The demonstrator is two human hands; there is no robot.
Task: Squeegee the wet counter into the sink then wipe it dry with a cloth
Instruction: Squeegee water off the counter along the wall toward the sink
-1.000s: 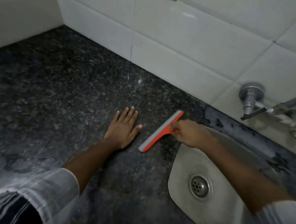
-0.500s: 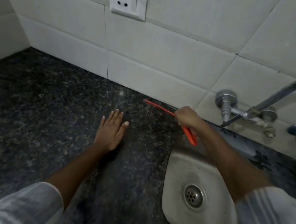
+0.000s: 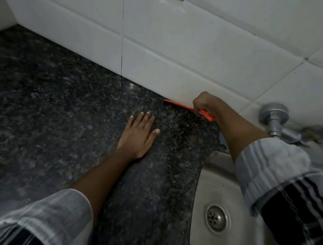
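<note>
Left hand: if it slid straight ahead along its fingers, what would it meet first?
Probably the orange squeegee blade, which lies across that line at the wall's foot, held by the right hand. The left hand has only bare counter before it.

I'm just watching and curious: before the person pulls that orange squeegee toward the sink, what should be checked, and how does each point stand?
1. Right hand grips the orange squeegee handle: ok.
2. Blade sits at the back of the granite counter, against the wall tiles: ok.
3. Blade edge flat on the stone: cannot tell.
4. Left hand out of the squeegee's path to the sink: ok, it lies flat beside it.
5. Drying cloth within reach: cannot tell, none in view.
</note>
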